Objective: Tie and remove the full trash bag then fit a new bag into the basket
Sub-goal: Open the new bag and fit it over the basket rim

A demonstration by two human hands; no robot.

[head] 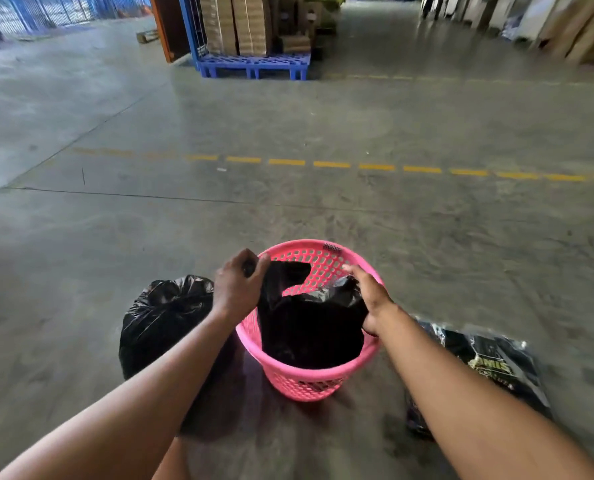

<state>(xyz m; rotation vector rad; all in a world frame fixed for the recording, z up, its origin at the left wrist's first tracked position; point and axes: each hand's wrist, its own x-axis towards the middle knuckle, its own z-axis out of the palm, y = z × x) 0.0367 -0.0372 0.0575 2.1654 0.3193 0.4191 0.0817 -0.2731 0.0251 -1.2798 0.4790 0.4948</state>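
Observation:
A pink perforated basket stands on the concrete floor in front of me. A new black bag hangs inside it, partly spread. My left hand grips the bag's edge at the basket's left rim. At the right rim, my right hand holds the bag's other side. The full black trash bag, tied at its top, sits on the floor just left of the basket, partly behind my left forearm.
A pack of black bags lies on the floor to the right of the basket. A dashed yellow line crosses the floor ahead. Further off stand a blue pallet with cardboard boxes and more stacked cardboard at the far right.

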